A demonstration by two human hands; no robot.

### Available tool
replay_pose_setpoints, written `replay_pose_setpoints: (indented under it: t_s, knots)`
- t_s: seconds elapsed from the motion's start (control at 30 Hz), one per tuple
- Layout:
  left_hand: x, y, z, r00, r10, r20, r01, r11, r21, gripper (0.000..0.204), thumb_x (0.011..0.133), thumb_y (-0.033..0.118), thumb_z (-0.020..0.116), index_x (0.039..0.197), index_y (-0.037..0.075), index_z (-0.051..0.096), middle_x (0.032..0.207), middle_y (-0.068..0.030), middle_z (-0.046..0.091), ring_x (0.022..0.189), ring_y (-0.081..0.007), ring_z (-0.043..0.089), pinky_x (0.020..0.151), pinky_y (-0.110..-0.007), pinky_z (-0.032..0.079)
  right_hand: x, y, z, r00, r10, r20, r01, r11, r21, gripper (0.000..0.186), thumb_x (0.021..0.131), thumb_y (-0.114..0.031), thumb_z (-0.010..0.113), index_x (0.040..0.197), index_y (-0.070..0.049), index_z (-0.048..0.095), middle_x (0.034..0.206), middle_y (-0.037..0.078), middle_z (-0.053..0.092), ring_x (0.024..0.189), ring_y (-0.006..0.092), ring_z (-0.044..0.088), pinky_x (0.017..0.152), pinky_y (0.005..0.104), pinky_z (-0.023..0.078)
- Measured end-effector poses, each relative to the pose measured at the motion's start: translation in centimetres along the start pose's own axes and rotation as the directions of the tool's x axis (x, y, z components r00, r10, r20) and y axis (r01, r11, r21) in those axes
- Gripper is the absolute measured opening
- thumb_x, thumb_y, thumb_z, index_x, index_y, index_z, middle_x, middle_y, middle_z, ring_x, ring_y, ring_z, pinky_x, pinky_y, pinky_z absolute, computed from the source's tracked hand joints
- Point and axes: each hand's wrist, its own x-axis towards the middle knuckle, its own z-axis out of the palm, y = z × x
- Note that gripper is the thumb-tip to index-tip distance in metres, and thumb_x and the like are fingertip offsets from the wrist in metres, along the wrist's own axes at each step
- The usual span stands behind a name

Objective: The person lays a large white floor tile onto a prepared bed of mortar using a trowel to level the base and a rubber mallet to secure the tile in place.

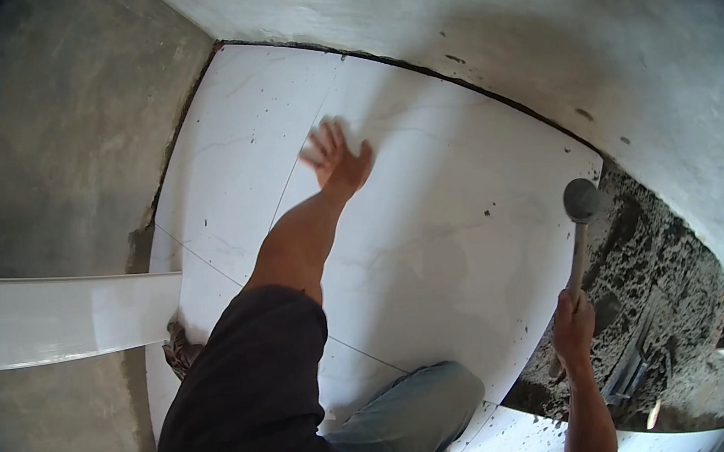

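Note:
My left hand (pixel 339 157) lies with fingers spread on the large white floor tiles (pixel 431 188), close to the joint between two of them. In my right hand (pixel 573 326) is the wooden handle of a rubber mallet (pixel 581 199). The mallet's round dark head points away from me, at the right edge of the tile, beside the wet mortar bed (pixel 656 277). Small dark specks of mortar dot the tile surface.
Grey plastered walls (pixel 25 134) border the tiles at the left and far side, with a dark gap along them. A glossy white panel (pixel 69 313) juts in at left. A metal trowel (pixel 627 369) rests on the mortar at right. My bent knee (pixel 415 408) is on the tiles.

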Motion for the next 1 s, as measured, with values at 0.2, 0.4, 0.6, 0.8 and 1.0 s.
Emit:
replay_pose_setpoints:
  t_s: [0.2,0.4,0.6,0.8,1.0]
  knots:
    - [5.5,2.9,-0.8,0.936,0.350,-0.025,-0.350,0.936,0.032,0.078,0.092,0.055,0.035,0.152,0.015,0.006,0.159,-0.0097,0.001,0.146,-0.0320,-0.002,0.113,-0.058,-0.001,3.4,4.9,3.4,0.991,-0.124,0.054,0.126,0.991,-0.035,0.050,0.097,-0.045,0.042,0.092,0.004,0.053,0.062,0.014,0.053,0.054,0.0258,0.052,0.053,0.0380,0.042]
    - [5.6,2.7,-1.7,0.923,0.384,0.001,-0.384,0.923,0.035,0.078,0.091,0.054,0.036,0.152,0.015,0.009,0.158,-0.0114,0.003,0.146,-0.0323,-0.002,0.113,-0.059,-0.001,2.6,4.0,5.3,0.997,-0.070,-0.029,0.068,0.996,-0.065,0.053,0.095,-0.045,0.043,0.096,0.007,0.056,0.073,0.026,0.060,0.070,0.0495,0.058,0.062,0.0507,0.044]
    - [6.5,2.8,-0.9,0.930,0.368,0.006,-0.368,0.927,0.072,0.080,0.089,0.056,0.039,0.151,0.012,0.015,0.158,-0.0129,0.005,0.145,-0.0366,-0.001,0.111,-0.061,-0.001,3.2,-3.0,3.3,0.976,0.134,-0.170,-0.166,0.967,-0.195,0.057,0.094,-0.049,0.045,0.086,0.006,0.056,0.068,0.025,0.059,0.067,0.0462,0.059,0.059,0.0488,0.045]
    - [7.0,2.3,-0.2,0.947,0.318,-0.035,-0.313,0.944,0.107,0.077,0.089,0.053,0.039,0.151,0.014,0.017,0.158,-0.0123,0.005,0.145,-0.0352,0.000,0.113,-0.058,-0.001,1.7,0.1,5.0,0.969,0.181,-0.169,-0.211,0.960,-0.185,0.037,0.090,-0.036,0.056,0.078,-0.001,0.059,0.065,0.022,0.060,0.062,0.0415,0.060,0.056,0.0436,0.045]
    - [7.6,2.4,1.2,0.954,0.271,-0.131,-0.260,0.961,0.098,0.077,0.088,0.053,0.038,0.152,0.015,0.015,0.158,-0.0138,0.008,0.146,-0.0315,0.005,0.114,-0.055,0.003,3.3,-3.1,4.9,0.969,0.225,-0.101,-0.242,0.948,-0.208,0.030,0.088,-0.028,0.057,0.080,0.001,0.059,0.071,0.026,0.061,0.071,0.0452,0.062,0.063,0.0483,0.048]
